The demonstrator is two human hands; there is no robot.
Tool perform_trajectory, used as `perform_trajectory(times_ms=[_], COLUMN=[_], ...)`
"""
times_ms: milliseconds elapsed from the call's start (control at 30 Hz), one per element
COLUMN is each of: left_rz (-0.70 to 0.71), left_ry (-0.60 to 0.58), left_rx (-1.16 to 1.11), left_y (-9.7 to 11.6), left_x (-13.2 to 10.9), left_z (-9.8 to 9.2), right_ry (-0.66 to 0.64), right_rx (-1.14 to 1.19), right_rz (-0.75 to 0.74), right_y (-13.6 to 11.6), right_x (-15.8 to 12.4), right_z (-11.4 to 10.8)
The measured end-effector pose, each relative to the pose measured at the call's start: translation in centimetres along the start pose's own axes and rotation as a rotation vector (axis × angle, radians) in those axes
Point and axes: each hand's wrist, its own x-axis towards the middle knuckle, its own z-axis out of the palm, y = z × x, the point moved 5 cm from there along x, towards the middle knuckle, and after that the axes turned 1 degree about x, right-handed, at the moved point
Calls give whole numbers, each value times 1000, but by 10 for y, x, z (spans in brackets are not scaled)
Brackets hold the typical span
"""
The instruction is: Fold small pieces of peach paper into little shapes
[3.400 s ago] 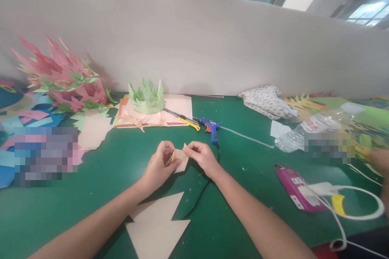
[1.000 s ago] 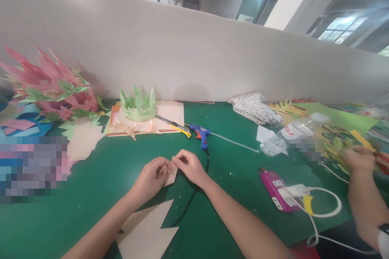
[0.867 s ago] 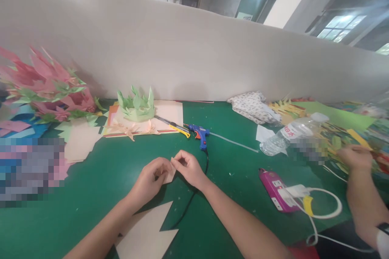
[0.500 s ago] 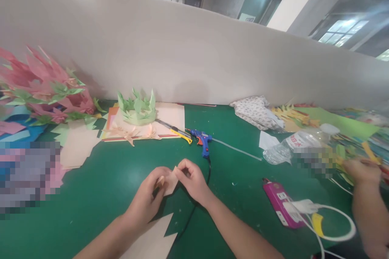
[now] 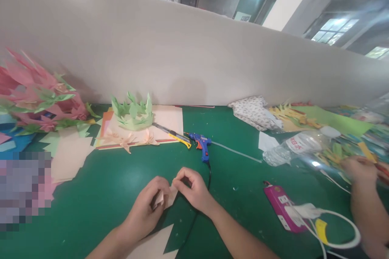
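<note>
A small piece of peach paper (image 5: 172, 197) is held between my two hands over the green table. My left hand (image 5: 148, 202) is closed around its left part, where a folded bit shows between the fingers. With thumb and forefinger, my right hand (image 5: 191, 188) pinches the paper's upper right corner. Below my hands lies a larger peach sheet (image 5: 161, 243) with a zigzag cut edge, partly hidden by my left forearm. Ahead of my hands a blue glue gun (image 5: 202, 143) rests on its side, next to a yellow utility knife (image 5: 179, 139).
Peach paper flowers (image 5: 126, 139) and a green paper crown (image 5: 133, 115) sit on stacked sheets. Pink paper crowns (image 5: 57, 105) stand at left. On the right are a plastic bottle (image 5: 291, 147), a purple power strip (image 5: 284, 206) with white cables, and another person's hand (image 5: 360, 170).
My hands have shifted slightly down in the picture with the peach paper still held. The left fingers have curled further over it. The view has turned slightly.
</note>
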Motion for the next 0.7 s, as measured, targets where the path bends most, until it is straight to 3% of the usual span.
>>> perform_trajectory(times_ms=[167,400,700], left_rz=[-163,-262,-301], left_ry=[94,65,135], left_rx=[-176,-293,-111], left_y=[-12,-13,-11], left_x=[-1,3,4], left_z=[-3,0,-4], right_ry=[-90,-85,-96], right_rx=[141,132,54], right_rz=[44,72,11], right_y=[7,19,22], right_x=[5,9,11], right_z=[0,-1,2])
